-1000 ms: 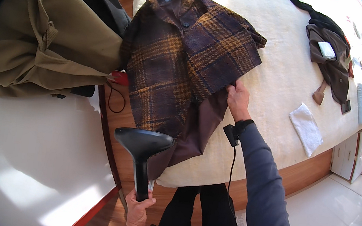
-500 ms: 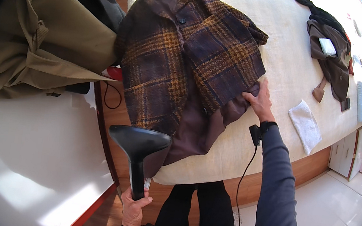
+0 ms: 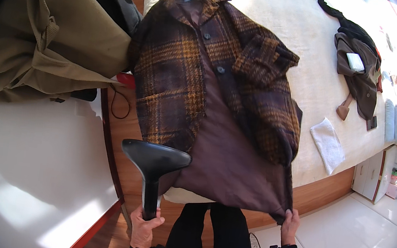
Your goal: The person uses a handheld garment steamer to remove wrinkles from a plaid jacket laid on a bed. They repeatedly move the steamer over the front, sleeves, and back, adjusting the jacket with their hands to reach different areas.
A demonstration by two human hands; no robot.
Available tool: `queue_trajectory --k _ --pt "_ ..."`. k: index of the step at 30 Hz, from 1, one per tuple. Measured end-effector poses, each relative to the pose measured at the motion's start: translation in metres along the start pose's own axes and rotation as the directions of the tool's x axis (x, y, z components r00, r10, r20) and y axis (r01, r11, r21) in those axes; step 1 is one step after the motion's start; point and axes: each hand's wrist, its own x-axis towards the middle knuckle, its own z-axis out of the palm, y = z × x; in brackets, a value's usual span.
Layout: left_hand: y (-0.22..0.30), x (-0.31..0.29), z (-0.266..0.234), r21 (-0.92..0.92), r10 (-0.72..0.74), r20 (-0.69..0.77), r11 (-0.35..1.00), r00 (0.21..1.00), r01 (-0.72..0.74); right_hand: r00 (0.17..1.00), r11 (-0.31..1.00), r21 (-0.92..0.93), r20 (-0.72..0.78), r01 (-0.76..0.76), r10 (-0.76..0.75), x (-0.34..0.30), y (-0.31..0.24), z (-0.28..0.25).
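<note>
The coat [image 3: 168, 84] lay spread over the bed [image 3: 311, 58], its lining [image 3: 233, 167] stretched past the bed's near edge. Just beyond that edge, the right hand [image 3: 290, 228] pinched the hem corner [image 3: 278, 217]. Off the bed's near left corner, the left hand [image 3: 144, 231] gripped the steamer [image 3: 155, 161]. A cloth [image 3: 327, 144] lay on the bed's right side.

I counted one purple-and-mustard plaid wool coat [image 3: 169, 79] with two round dark buttons [image 3: 221, 70], one black flared plastic steamer [image 3: 155, 159], one white rectangular cloth [image 3: 327, 144], two bare hands [image 3: 144, 228].
</note>
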Motion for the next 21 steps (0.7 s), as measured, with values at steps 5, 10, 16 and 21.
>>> queue_trajectory --k 5,10,16,21 --pt "0.004 -0.001 0.001 0.006 0.003 0.045 1.000 0.999 -0.003 0.960 0.982 0.025 0.217 -0.187 0.177 0.005 0.057 0.030" --pt "0.000 -0.004 0.000 0.059 -0.005 0.067 0.998 0.998 0.001 0.823 0.760 -0.377 0.013 0.529 -0.567 0.056 -0.029 0.053" --pt "-0.008 -0.012 0.006 0.054 0.016 0.057 0.998 0.998 -0.019 0.289 -0.028 -0.622 0.403 0.782 -0.868 0.109 -0.150 0.077" --pt "-0.009 -0.021 0.006 0.050 0.016 0.037 0.999 0.999 -0.018 0.285 0.105 -0.315 0.606 0.943 -0.743 0.128 -0.194 0.078"
